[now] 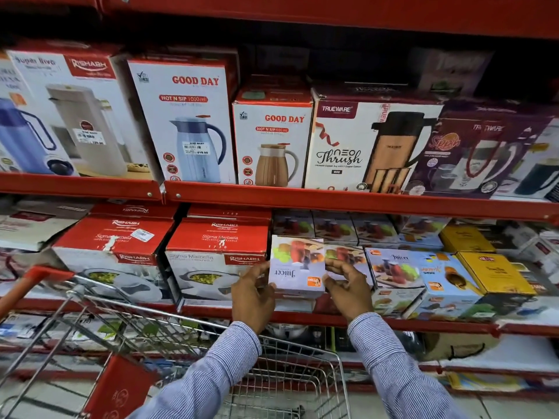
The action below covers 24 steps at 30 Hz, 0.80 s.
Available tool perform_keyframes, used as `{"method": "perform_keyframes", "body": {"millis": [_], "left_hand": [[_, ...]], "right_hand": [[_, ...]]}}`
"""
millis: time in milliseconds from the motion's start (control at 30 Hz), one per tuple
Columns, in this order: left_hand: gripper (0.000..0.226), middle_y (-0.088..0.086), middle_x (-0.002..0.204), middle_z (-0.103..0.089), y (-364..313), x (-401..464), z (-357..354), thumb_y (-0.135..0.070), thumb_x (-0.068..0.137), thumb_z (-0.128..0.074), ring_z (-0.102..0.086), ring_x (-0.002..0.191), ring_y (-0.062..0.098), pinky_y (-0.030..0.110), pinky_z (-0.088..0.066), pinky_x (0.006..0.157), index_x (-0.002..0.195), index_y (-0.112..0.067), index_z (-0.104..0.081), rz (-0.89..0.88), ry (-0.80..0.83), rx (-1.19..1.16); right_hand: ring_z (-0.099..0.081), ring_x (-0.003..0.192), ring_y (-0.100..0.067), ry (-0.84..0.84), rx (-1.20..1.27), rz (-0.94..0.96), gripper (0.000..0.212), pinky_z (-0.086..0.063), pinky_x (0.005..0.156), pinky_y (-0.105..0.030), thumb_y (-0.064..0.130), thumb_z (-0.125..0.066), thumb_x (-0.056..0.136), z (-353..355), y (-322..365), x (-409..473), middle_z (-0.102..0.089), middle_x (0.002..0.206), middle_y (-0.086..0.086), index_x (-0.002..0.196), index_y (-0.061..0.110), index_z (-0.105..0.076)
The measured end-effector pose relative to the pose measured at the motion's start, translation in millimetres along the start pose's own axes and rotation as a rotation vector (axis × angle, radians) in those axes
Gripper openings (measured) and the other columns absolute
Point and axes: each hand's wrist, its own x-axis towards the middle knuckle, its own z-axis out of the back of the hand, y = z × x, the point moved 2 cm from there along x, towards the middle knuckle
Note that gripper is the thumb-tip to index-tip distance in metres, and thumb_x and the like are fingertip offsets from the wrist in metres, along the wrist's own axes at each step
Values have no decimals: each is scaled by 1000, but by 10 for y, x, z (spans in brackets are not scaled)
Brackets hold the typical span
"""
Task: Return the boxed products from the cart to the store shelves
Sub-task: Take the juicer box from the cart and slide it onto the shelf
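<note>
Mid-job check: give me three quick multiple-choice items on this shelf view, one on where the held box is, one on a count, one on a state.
1. Where is the juicer box held?
A. Over the cart
B. In front of the middle shelf, right of the Rishabh casserole box
C. On the top shelf

2. How many Good Day flask boxes stand on the shelf above?
A. One
B. Two
C. Four

3. How does the held box's "Juicer" print read?
A. Upside down
B. Upright
C. Hidden

Answers: 1 B, the left hand and right hand hold it there; 2 B, a tall box and a shorter box; 3 A, the lettering is inverted.
</note>
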Motion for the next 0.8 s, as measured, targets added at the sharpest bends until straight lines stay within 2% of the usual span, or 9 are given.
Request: {"method": "perform_keyframes", "body": {"millis": [67, 167, 300, 367, 467, 567, 667, 733, 800], "left_hand": [[47, -9, 105, -68, 33, -9, -74, 3, 84, -64, -67, 99, 13, 27, -60, 84, 123, -22, -61, 23, 15, -15], [45, -7, 105, -67, 53, 4, -148, 5, 85, -61, -62, 97, 8, -2, -46, 71, 125, -16, -61, 37, 19, 5], [39, 2, 116, -72, 81, 87, -194, -1, 89, -60, -59, 94, 4, 14, -44, 84, 126, -14, -63, 56, -7, 62], [38, 3, 116, -72, 109, 145, -230, -2, 89, -59, -64, 92, 8, 17, -46, 86, 124, -14, -64, 54, -8, 109], [31, 6, 101, -77, 138, 204, -293, 0, 88, -57, -68, 76, 14, 20, -52, 74, 112, -14, -71, 24, 35, 211], [27, 6, 94, -78, 148, 234, -340, -2, 89, -55, -65, 67, 14, 16, -48, 68, 105, -13, -73, -22, 52, 260], [32, 9, 95, -78, 174, 246, -368, -6, 90, -52, -71, 73, 20, 15, -47, 70, 115, -13, -70, -35, 52, 279], [32, 9, 97, -78, 205, 255, -380, -9, 90, -53, -72, 77, 21, 20, -52, 74, 116, -15, -70, -33, 45, 277], [32, 7, 98, -78, 227, 250, -374, -12, 90, -55, -70, 75, 16, 17, -51, 74, 118, -18, -69, -27, 50, 277]], "right_hand": [[-62, 94, -13, 8, -28, -18, 29, -51, 82, -27, 6, -66, 84, -14, -46, 47, -65, 101, 7, 110, 20, -65], [-63, 90, -11, 12, -85, -51, 28, -49, 80, -24, 8, -66, 84, -29, -111, 114, -66, 100, 5, 109, 20, -66], [-64, 96, -16, 27, -153, -66, 27, -51, 92, -29, 9, -65, 84, -76, -114, 227, -69, 97, 1, 110, 18, -69], [-65, 96, -17, 58, -239, -50, 32, -49, 93, -26, 12, -66, 84, -115, -93, 288, -71, 106, -4, 116, 12, -67], [-65, 107, -19, 107, -413, -7, 40, -48, 98, -27, 19, -67, 84, -164, -68, 363, -70, 117, -4, 123, 11, -64], [-67, 102, -19, 153, -581, 50, 40, -50, 92, -27, 29, -64, 84, -180, -53, 455, -70, 116, -4, 120, 12, -65], [-61, 110, -24, 201, -810, 139, 57, -52, 91, -35, 48, -60, 81, -159, 13, 569, -59, 127, -5, 130, 18, -56], [-46, 126, -30, 310, -902, 219, 76, -44, 102, -39, 59, -58, 78, -147, 60, 664, -46, 137, -7, 140, 19, -42], [-34, 133, -31, 417, -1026, 297, 93, -36, 108, -43, 68, -59, 70, -142, 114, 741, -38, 145, -7, 144, 19, -32]]}}
